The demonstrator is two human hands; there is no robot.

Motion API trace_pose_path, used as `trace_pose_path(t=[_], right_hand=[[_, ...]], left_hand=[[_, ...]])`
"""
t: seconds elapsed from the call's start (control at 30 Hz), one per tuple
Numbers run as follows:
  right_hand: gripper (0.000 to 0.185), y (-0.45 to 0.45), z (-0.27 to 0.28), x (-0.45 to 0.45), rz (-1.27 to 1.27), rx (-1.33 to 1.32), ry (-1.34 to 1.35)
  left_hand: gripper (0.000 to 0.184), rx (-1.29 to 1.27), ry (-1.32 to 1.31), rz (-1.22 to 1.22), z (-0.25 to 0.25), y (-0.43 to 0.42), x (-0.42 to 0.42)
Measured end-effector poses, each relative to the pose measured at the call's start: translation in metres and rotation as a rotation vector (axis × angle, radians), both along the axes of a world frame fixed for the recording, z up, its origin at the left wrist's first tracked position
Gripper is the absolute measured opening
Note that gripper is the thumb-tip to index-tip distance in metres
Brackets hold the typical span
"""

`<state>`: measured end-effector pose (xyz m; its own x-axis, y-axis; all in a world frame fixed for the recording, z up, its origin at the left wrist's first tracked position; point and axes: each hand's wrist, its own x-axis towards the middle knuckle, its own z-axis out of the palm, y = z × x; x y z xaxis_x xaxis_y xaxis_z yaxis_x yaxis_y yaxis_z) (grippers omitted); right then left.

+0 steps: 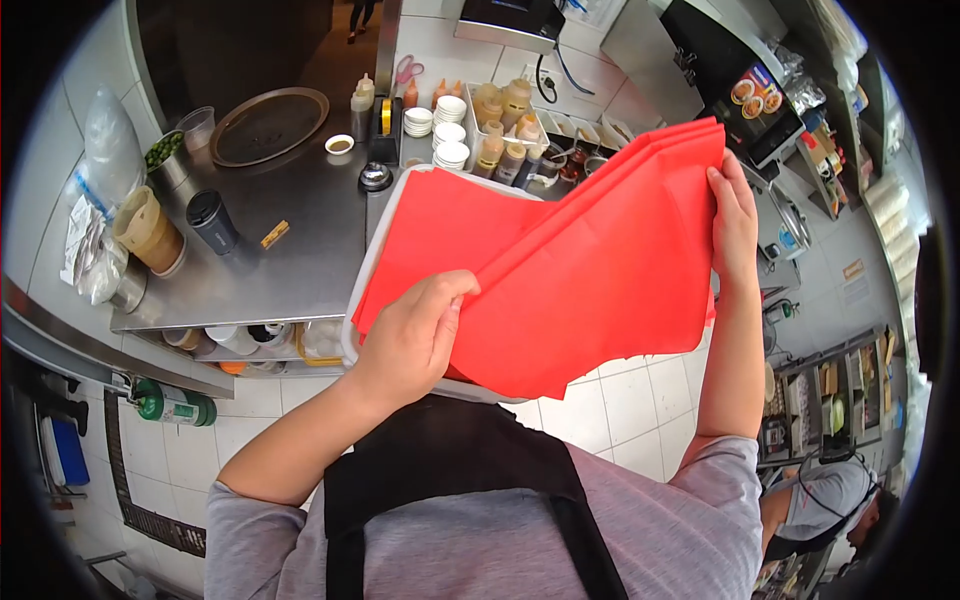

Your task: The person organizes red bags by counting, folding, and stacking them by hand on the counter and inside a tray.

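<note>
A folded red sheet (pixel 600 270), with several layers along its upper edge, is stretched between my two hands. My left hand (pixel 415 330) pinches its left end, thumb and fingers pressed together. Higher up on the right, my right hand (pixel 733 210) grips the sheet's right edge, its fingers partly hidden behind the material. More red material (pixel 430 225) lies flat in a whitish tub (pixel 352 335) at the counter's edge, partly covered by the sheet that I hold.
The steel counter (pixel 290 285) bears a round brown tray (pixel 270 127), a dark tumbler (pixel 211 222), a pitcher (pixel 150 232), small white bowls (pixel 450 133) and sauce bottles (pixel 490 150). Another person (pixel 825 500) bends at the lower right. A green cylinder (pixel 172 402) is at lower left.
</note>
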<state>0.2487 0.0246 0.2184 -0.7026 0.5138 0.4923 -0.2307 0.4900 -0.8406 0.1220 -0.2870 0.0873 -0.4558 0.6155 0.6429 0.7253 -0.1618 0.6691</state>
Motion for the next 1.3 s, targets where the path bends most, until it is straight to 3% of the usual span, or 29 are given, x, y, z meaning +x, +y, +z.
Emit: trace_pose_path(t=[0.13, 0.3, 0.43, 0.5, 0.6, 0.73, 0.83, 0.93, 1.0, 1.03, 1.07, 1.13, 1.17, 1.23, 1.3], right_hand=[[0.028, -0.012, 0.01, -0.001, -0.03, 0.024, -0.028], [0.025, -0.006, 0.009, -0.002, -0.06, 0.161, -0.046], [0.025, 0.002, 0.007, -0.001, -0.074, 0.193, -0.028], [0.024, 0.008, 0.006, 0.0, -0.06, 0.191, -0.014], [0.023, 0.009, 0.006, 0.001, -0.023, 0.17, 0.013], [0.023, 0.008, 0.008, 0.004, -0.021, 0.174, 0.071], [0.025, 0.016, 0.005, 0.007, -0.075, 0.3, 0.141], [0.029, 0.005, 0.009, 0.006, -0.004, 0.187, 0.292], [0.033, 0.007, 0.012, 0.012, 0.037, -0.016, 0.209], [0.037, 0.0, 0.016, 0.01, 0.027, -0.113, 0.198], [0.036, -0.012, 0.021, 0.007, 0.079, -0.197, 0.208], [0.034, -0.023, 0.022, -0.003, 0.136, -0.311, 0.224], [0.034, -0.027, 0.023, -0.009, 0.157, -0.316, 0.219], [0.032, -0.035, 0.021, -0.015, 0.205, -0.479, 0.137], [0.032, -0.035, 0.019, -0.022, 0.172, -0.45, 0.142]], left_hand=[[0.013, 0.026, 0.095, 0.03, 0.002, 0.005, 0.003], [0.015, -0.222, 0.083, 0.092, -0.006, 0.006, 0.007], [0.02, -0.162, 0.162, 0.108, -0.013, 0.009, 0.006], [0.022, -0.243, -0.07, 0.054, -0.01, 0.008, 0.007], [0.021, -0.22, -0.181, 0.004, -0.001, 0.01, 0.004], [0.025, -0.292, -0.025, -0.077, 0.012, 0.009, -0.009], [0.027, -0.516, -0.215, -0.159, 0.035, 0.004, -0.026], [0.022, -0.357, -0.209, -0.18, 0.05, 0.001, -0.045], [0.019, -0.027, -0.515, -0.215, 0.056, 0.003, -0.056], [0.011, 0.123, -0.745, -0.396, 0.051, 0.002, -0.068], [0.011, 0.13, -0.752, -0.375, 0.046, 0.001, -0.068], [0.027, 0.228, -1.125, -0.447, 0.045, 0.001, -0.063], [0.042, 0.205, -1.171, -0.523, 0.037, -0.002, -0.066], [0.041, 0.16, -1.204, -0.493, 0.035, -0.005, -0.065], [0.041, 0.125, -1.221, -0.5, 0.031, -0.005, -0.069]])
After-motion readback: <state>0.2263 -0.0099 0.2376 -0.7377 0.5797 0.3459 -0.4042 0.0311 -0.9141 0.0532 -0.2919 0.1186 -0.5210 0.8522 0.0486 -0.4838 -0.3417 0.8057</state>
